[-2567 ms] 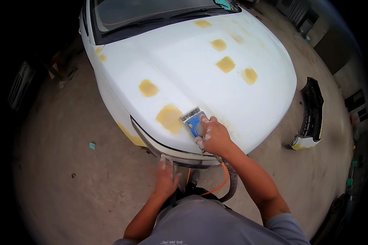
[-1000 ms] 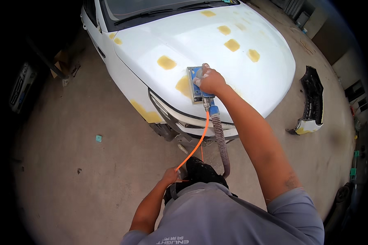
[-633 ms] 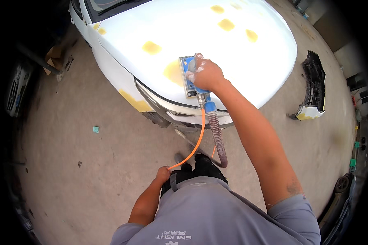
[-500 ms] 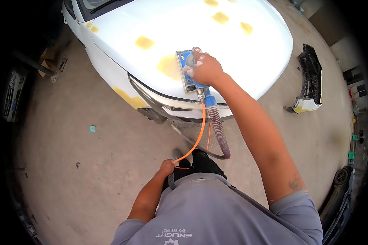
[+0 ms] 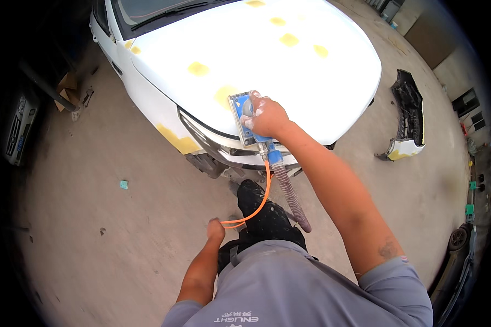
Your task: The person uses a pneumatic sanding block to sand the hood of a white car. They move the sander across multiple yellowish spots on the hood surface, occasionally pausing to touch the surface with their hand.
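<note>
My right hand [image 5: 268,115], dusted white, is closed over the top of a blue air sander [image 5: 244,108] with a rectangular pad. The sander lies at the front edge of a white car hood [image 5: 191,92], beside a yellowish filler patch [image 5: 225,96]. Out of its rear come an orange air hose [image 5: 267,191] and a ribbed dust hose [image 5: 291,196] that hangs toward my legs. Down near my left thigh, my left hand [image 5: 216,230] is wrapped round the orange hose, which loops back from there.
More yellowish patches dot the hood and the front fender [image 5: 177,140]. On the concrete floor to the right lies a detached bumper [image 5: 408,114]. A small teal square [image 5: 124,185] rests on the floor at left. A dark car [image 5: 458,256] stands at the far right.
The sander and my right hand have come back toward me, to the hood's front edge. My left hand has shifted slightly left and down with the hose. One leg shows further forward.
</note>
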`<action>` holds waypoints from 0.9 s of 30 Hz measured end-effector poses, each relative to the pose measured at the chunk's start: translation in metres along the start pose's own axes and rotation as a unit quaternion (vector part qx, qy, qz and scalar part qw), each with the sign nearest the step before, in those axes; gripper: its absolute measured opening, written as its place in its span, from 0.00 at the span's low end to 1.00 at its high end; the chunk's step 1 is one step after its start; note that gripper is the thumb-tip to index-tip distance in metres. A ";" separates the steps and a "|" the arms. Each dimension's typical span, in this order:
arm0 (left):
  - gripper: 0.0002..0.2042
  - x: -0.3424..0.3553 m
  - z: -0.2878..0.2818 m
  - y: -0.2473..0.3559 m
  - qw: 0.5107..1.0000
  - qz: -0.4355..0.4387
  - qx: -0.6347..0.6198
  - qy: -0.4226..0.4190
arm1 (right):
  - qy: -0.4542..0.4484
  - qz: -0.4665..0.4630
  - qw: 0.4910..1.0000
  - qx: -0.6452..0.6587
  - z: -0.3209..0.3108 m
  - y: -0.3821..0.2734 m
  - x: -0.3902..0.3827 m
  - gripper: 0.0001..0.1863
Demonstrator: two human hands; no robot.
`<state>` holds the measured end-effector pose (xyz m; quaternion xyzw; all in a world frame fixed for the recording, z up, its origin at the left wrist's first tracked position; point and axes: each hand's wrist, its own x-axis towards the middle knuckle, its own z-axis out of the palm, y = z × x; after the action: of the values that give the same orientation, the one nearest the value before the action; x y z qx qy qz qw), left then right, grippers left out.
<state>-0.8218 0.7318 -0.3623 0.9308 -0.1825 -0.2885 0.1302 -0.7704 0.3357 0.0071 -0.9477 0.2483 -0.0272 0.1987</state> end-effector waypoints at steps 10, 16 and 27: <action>0.09 0.048 -0.078 -0.022 0.995 0.074 0.062 0.017 | -0.038 -0.004 0.998 0.055 -0.009 0.001 0.023 0.43; 0.17 0.025 -0.155 0.109 0.982 0.100 -0.108 0.117 | -0.072 0.075 0.952 0.287 -0.008 -0.012 0.025 0.45; 0.32 0.021 -0.325 0.341 0.944 0.183 0.008 0.274 | 0.062 0.029 0.970 0.232 0.053 -0.008 0.069 0.39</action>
<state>-0.7057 0.4607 0.0061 0.9255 -0.3093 0.0077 0.2185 -0.6982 0.3282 -0.0422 -0.8645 0.2744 -0.1369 0.3983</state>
